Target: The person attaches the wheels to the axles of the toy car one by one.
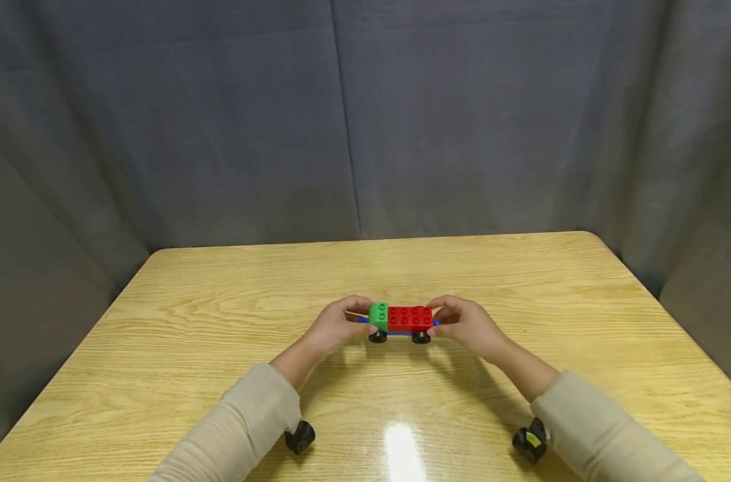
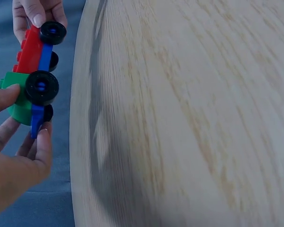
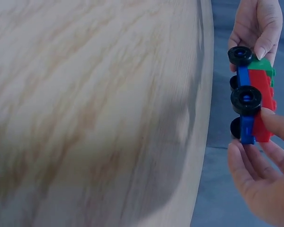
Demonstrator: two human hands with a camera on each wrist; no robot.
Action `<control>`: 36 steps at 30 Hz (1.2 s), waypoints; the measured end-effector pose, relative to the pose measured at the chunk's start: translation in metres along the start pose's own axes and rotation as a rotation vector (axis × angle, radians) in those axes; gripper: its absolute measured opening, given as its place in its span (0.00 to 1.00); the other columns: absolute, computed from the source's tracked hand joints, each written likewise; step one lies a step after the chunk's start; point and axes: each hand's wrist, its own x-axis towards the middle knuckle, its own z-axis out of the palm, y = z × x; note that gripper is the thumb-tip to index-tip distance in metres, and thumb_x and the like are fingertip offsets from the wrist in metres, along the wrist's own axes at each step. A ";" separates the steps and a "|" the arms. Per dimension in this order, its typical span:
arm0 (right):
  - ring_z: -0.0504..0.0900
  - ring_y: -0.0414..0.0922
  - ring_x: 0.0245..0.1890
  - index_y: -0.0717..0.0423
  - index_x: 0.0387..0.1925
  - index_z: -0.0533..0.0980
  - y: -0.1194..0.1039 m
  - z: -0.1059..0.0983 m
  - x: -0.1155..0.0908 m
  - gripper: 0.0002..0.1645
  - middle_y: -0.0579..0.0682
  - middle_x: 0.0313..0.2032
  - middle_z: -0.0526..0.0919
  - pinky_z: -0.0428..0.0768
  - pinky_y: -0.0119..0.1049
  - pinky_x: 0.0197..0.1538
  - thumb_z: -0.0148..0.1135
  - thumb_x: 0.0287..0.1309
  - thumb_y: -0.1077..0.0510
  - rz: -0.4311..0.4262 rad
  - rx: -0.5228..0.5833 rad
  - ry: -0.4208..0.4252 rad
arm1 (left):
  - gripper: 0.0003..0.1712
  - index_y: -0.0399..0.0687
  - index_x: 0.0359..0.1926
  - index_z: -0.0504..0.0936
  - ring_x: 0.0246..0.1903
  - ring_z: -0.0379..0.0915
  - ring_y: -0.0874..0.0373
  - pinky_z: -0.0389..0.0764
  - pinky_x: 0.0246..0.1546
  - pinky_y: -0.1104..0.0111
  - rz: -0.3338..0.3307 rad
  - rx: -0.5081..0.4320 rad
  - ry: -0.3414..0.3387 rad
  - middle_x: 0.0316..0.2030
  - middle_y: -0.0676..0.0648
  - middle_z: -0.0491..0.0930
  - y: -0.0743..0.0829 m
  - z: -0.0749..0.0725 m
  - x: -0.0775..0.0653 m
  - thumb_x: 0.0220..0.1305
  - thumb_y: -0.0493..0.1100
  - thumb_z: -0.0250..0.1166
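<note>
A toy car of building bricks is held up between both hands, above the wooden table. Its red brick and rounded green brick sit side by side on a blue wheeled base with black wheels. My left hand pinches the green end, thumb on the near side. At the red end my right hand grips the car with thumb and fingers. In both wrist views the wheels and blue base face the camera; the fingers behind the car are partly hidden.
Grey-blue curtains hang behind and beside the table. Black wrist cameras sit under each sleeve, the left camera and the right camera. Light glares on the table's near part.
</note>
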 end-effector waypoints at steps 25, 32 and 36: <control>0.73 0.46 0.35 0.63 0.41 0.73 0.009 -0.002 0.013 0.20 0.50 0.32 0.75 0.74 0.36 0.35 0.65 0.41 0.66 0.061 -0.046 -0.078 | 0.22 0.38 0.45 0.73 0.38 0.67 0.55 0.72 0.36 0.67 -0.049 0.183 -0.034 0.37 0.47 0.72 -0.005 0.006 0.005 0.47 0.34 0.66; 0.72 0.46 0.35 0.63 0.41 0.72 0.010 -0.001 0.014 0.20 0.51 0.32 0.74 0.73 0.36 0.35 0.65 0.41 0.67 0.076 -0.037 -0.088 | 0.22 0.36 0.45 0.72 0.38 0.68 0.55 0.71 0.38 0.67 -0.052 0.197 -0.041 0.37 0.46 0.72 -0.007 0.007 0.008 0.46 0.33 0.66; 0.72 0.46 0.35 0.63 0.39 0.72 0.011 0.001 0.015 0.19 0.51 0.32 0.74 0.73 0.36 0.35 0.65 0.40 0.67 0.084 -0.030 -0.095 | 0.21 0.36 0.44 0.72 0.37 0.68 0.55 0.72 0.38 0.67 -0.049 0.201 -0.043 0.36 0.46 0.72 -0.007 0.008 0.008 0.45 0.32 0.66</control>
